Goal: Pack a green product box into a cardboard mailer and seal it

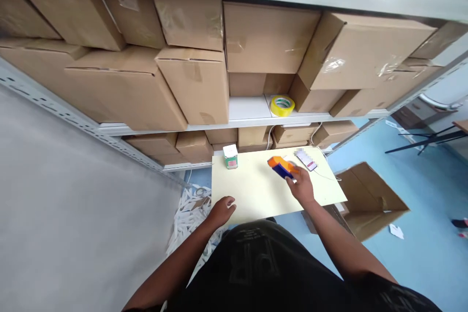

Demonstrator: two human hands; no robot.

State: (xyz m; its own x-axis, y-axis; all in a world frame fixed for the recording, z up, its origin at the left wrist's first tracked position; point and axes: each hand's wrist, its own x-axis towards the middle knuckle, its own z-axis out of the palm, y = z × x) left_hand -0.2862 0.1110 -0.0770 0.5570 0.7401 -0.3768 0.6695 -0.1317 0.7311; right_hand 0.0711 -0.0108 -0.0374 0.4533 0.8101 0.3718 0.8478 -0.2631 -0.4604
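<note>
In the head view, a pale yellow desk (263, 195) lies in the lower middle of the frame. Its near edge runs just above the person's black shirt, and its far edge stands close to the lower shelf of a grey rack (234, 124). Most of the desk surface is bare. To the right of the desk there is open blue floor (420, 234); to the left there is a grey wall and a pile of white paper strips (190, 214) on the floor.

The rack fills the upper half of the frame and holds many closed cardboard boxes (197, 83); what is in them I cannot tell. A yellow tape roll (282, 105) lies in a gap between the boxes. An open cardboard box (369, 202) stands on the floor at the right edge of the desk; its inside is hidden.

On the desk, a small white and green box (230, 156) stands near the far edge. The orange and blue tape dispenser (282, 167) lies right of centre, beside a white label (306, 160).

The right hand (302, 186) has its fingers closed on the rear end of the dispenser. The left hand (222, 209) rests at the near left edge of the desk, its fingers loosely curled and holding nothing.
</note>
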